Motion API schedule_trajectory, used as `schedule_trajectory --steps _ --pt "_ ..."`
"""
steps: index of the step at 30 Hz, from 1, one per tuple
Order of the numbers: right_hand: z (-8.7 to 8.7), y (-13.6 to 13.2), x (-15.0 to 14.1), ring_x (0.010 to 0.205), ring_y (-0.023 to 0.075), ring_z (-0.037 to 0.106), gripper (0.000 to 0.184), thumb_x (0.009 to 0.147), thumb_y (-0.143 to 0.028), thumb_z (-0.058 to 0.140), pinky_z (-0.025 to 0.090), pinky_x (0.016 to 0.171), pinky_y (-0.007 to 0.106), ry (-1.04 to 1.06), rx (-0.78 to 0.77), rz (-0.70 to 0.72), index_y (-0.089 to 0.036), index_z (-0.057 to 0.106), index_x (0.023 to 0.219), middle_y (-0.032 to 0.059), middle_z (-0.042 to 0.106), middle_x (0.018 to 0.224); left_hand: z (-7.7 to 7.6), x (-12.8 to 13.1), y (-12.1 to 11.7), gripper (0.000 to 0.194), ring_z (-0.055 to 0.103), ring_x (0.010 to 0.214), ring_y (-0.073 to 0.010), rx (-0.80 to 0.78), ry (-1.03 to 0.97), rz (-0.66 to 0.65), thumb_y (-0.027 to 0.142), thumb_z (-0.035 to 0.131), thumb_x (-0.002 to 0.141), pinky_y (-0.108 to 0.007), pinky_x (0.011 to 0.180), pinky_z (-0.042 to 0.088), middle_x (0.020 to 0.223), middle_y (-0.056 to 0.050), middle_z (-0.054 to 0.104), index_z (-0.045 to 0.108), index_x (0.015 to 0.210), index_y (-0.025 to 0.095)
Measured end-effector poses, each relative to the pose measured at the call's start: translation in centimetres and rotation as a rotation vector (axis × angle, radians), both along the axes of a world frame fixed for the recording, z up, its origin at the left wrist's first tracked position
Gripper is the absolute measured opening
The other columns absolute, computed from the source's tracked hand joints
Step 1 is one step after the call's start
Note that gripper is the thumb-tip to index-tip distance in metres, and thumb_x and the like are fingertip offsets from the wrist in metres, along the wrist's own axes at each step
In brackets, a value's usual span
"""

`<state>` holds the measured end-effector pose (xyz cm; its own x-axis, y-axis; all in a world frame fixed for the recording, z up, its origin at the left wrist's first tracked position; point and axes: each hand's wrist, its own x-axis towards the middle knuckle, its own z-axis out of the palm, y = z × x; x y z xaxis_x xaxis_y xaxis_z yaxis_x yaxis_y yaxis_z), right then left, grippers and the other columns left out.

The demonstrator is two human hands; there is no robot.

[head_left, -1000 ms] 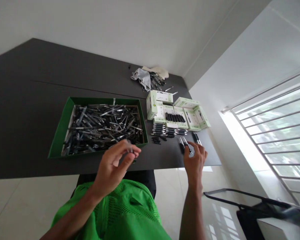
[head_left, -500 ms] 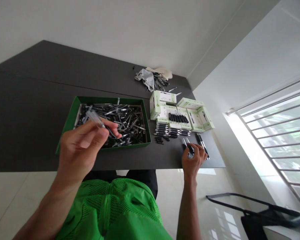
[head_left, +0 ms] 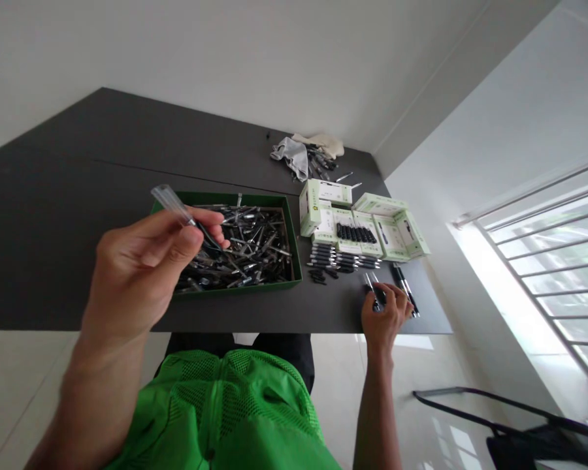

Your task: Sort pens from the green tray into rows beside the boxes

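1. Left hand (head_left: pixel 140 261): thumb and fingers pinch a slim, clear plastic pen part with a dark lower section (head_left: pixel 169 201), raised and tilted above the left end of the dark-green rectangular box (head_left: pixel 274 286), which is full of loose clear-and-black pens.
2. Right hand (head_left: pixel 386 314): fingers half curled and lowered over clear-barrelled pens with black grips (head_left: pixel 378 295) at the table's near edge. Contact appears likely; whether they are gripped cannot be told.
3. Just beside the right hand, further right, lie black-and-clear pens (head_left: pixel 406 290). Stacked black pens with silvery tips (head_left: pixel 323 254) lie in front of white-and-pale-green cardboard cartons (head_left: pixel 318 209).
4. Compared with half a second ago: the left hand has moved leftward relative to the box, now hiding its left end; the pinched part shows more sharply. The right hand remains at the same pens.
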<state>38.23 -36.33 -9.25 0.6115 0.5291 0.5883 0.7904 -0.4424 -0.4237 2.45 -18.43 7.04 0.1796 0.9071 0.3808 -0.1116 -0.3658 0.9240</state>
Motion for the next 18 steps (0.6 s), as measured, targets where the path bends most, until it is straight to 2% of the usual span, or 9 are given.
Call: schedule_trajectory --steps 3,8,14,18 --pt "-0.1 0.1 0.1 0.118 0.0342 0.055 0.028 0.095 -0.036 0.060 0.038 0.109 0.053 0.015 -0.026 -0.024 -0.018 0.076 0.108 0.0162 0.069 0.119 0.3 -0.4 0.3 0.022 0.072 0.088 -0.0159 -0.030 -0.044 -0.087 0.042 0.079 0.096 -0.029 0.084 0.057 0.094 -0.002 0.077 0.085 0.110 0.026" --pt "-0.2 0.2 0.2 0.115 0.0343 0.054 0.033 0.095 -0.042 0.059 0.038 0.105 0.052 0.063 -0.118 -0.034 -0.019 0.076 0.112 0.0153 0.069 0.121 -1.2 -0.2 0.4 0.019 0.072 0.092 -0.0139 -0.104 -0.051 -0.132 0.039 0.077 0.098 -0.024 0.086 0.056 0.097 -0.001 0.078 0.084 0.111 0.027" --pt "-0.3 0.2 0.8 0.111 0.0343 0.053 0.040 0.097 -0.050 0.054 0.039 0.100 0.051 0.085 -0.201 -0.073 -0.020 0.078 0.109 0.0158 0.068 0.121 -2.4 -0.3 0.1 0.022 0.071 0.092 -0.0152 -0.146 -0.026 -0.104 0.038 0.076 0.098 -0.027 0.090 0.055 0.097 -0.003 0.079 0.083 0.113 0.022" --pt "-0.1 0.5 1.9 0.102 0.0330 0.054 0.049 0.099 -0.057 0.050 0.041 0.094 0.049 0.079 -0.233 -0.058 -0.018 0.079 0.102 0.0178 0.068 0.111 -3.0 -0.4 -0.2 0.020 0.071 0.093 -0.0146 -0.149 0.027 -0.099 0.034 0.073 0.101 -0.027 0.091 0.055 0.098 -0.002 0.079 0.082 0.114 0.020"
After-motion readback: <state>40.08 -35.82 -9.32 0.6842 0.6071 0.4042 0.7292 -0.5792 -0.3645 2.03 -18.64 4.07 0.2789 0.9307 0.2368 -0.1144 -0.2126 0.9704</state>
